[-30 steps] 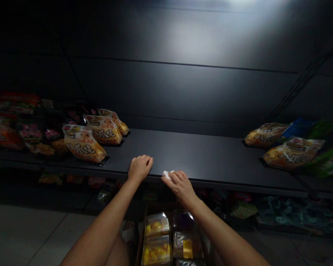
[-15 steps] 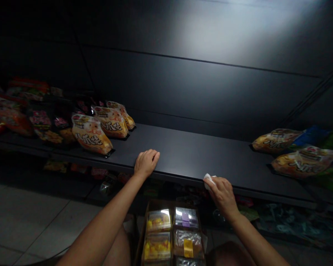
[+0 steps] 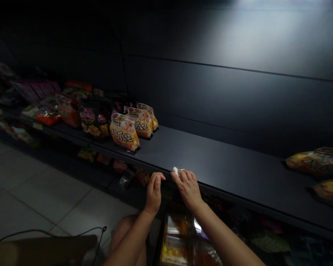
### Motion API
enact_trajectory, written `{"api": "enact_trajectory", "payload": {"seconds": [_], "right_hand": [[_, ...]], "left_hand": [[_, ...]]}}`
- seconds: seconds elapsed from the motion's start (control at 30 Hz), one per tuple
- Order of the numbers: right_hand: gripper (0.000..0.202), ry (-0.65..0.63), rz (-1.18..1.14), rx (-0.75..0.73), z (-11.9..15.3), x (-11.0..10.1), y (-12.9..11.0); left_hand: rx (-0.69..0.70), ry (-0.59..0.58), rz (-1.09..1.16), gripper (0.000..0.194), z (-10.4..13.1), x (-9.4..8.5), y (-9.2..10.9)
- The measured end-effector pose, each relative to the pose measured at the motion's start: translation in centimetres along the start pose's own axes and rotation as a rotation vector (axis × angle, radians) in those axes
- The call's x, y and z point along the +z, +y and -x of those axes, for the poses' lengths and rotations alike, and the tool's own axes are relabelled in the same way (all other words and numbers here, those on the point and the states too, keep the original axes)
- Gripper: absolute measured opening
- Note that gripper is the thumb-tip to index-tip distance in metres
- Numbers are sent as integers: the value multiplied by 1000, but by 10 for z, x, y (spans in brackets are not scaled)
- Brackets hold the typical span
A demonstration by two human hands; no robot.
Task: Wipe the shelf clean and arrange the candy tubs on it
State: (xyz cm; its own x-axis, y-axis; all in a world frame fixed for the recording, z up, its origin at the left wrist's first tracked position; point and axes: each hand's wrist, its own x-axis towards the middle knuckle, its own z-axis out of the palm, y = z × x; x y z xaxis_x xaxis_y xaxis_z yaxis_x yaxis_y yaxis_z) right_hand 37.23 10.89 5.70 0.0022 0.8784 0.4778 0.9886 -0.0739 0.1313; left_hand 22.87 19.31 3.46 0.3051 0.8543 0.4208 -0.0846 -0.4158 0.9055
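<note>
Nearest the camera, a box (image 3: 162,238) of clear-lidded packs (image 3: 178,225), some with yellow contents, sits below the front of a dark grey shelf (image 3: 224,166), partly covered by the person's right forearm. A bare knee (image 3: 124,231) and a black cable (image 3: 34,230) on the pale tiled floor (image 3: 22,192) lie to the left of the box, also below the shelf. Just above, the left hand (image 3: 154,194) is held by the shelf's front edge, its fingers bent over and close to the thumb; whether it touches the edge or grasps anything cannot be told. Beside it, the right hand (image 3: 187,186) grips a small white cloth (image 3: 175,171) between thumb and fingers at the shelf's front edge. Dim packets (image 3: 119,166) show beneath the shelf. On the shelf's left part, three yellow-and-white snack bags (image 3: 124,135) stand one behind another, next to black bags (image 3: 87,120) with pink lettering and, farther left, orange packs (image 3: 68,111). Two more yellow bags (image 3: 319,164), blurred and cut by the frame, rest on the shelf's right part. Behind the shelf rises a dark back panel (image 3: 211,96), lit brightly at upper right.
</note>
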Motion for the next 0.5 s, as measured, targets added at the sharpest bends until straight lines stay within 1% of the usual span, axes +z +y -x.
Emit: {"api": "enact_trajectory", "payload": {"seconds": [0.1, 0.23, 0.33, 0.5], "right_hand": [[43, -15, -24, -24, -23, 2, -19], [44, -42, -58, -71, -53, 5, -44], [46, -48, -87, -94, -74, 11, -62], [41, -47, -101, -72, -102, 21, -91]], "left_hand": [[-123, 69, -23, 36, -2, -21, -21], [-191, 148, -57, 36, -18, -49, -41], [-220, 179, -73, 37, -25, -66, -47], [-269, 193, -77, 41, -20, -85, -53]]}}
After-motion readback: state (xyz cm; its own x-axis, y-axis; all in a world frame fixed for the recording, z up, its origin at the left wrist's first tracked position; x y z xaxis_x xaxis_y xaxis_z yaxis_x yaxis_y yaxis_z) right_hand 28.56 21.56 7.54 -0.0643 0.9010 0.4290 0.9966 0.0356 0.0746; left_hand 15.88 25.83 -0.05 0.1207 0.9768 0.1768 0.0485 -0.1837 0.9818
